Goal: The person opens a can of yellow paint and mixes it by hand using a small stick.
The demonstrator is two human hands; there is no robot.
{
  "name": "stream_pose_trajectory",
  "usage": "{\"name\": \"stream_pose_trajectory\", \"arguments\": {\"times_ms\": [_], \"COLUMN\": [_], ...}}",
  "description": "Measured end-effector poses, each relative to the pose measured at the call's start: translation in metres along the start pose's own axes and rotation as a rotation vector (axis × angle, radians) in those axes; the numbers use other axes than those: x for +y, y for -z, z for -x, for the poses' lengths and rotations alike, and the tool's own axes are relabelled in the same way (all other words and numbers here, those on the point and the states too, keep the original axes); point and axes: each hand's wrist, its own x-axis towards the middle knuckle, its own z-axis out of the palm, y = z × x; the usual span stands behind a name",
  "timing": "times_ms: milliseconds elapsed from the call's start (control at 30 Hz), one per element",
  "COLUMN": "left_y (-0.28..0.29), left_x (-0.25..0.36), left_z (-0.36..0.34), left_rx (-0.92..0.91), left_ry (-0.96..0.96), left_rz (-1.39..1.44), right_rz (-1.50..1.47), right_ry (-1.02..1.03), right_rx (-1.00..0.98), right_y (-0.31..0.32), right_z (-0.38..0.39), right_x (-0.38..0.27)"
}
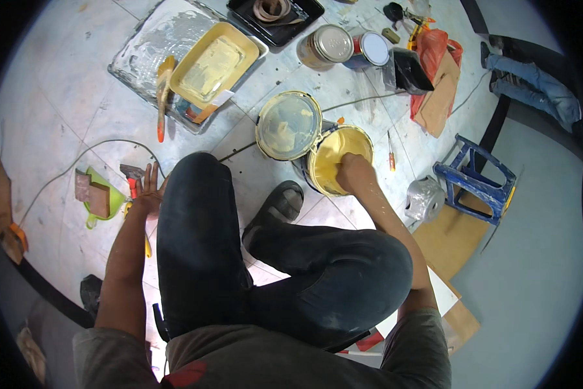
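I've got the right hand (356,174) down inside the pail (325,154), curled into a fist, and I honestly can't tell if it's gripping anything because the fingertips are hidden from my view. The pail sits open on the floor (58,84), with the lid (291,123) overlapping the left edge of its rim. My read is this step is working the paint (324,175), either stirring it or digging some out. Left hand (147,194) is open, fingers spread, right by a scraper (133,188); can't say if they touch. Up past the lid there's a yellow tray (189,63) sitting toward the right edge of a grey tray (136,65), with a brush (164,87) along the yellow one's left edge. Next move, I'd say, wants a firm grip and a slow lift out over the rim's right edge, away from the lid, since a bump there could slop paint on the floor.
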Motion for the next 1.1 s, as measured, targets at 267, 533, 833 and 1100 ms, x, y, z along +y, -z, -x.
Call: {"name": "stream_pose_trajectory", "arguments": {"times_ms": [267, 533, 833, 1100], "left_y": [-0.007, -0.048, -0.016, -0.098], "left_x": [-0.006, -0.03, -0.005, -0.059], "left_z": [-0.007, -0.015, -0.005, -0.068], "left_rx": [-0.046, 0.139, 0.107, 0.629], "left_ry": [-0.018, -0.035, 0.009, 0.173], "left_rz": [0.106, 0.099, -0.096, -0.864], "right_rz": [-0.113, -0.051, 0.0, -0.19], "right_ry": [-0.083, -0.144, -0.1, -0.015], "right_rx": [0.025, 0.077, 0.062, 0.155], "right_y": [-0.003, 0.001, 0.007, 0.008], "right_z": [0.003, 0.001, -0.005, -0.019], "right_x": [0.006, 0.004, 0.014, 0.005]}}
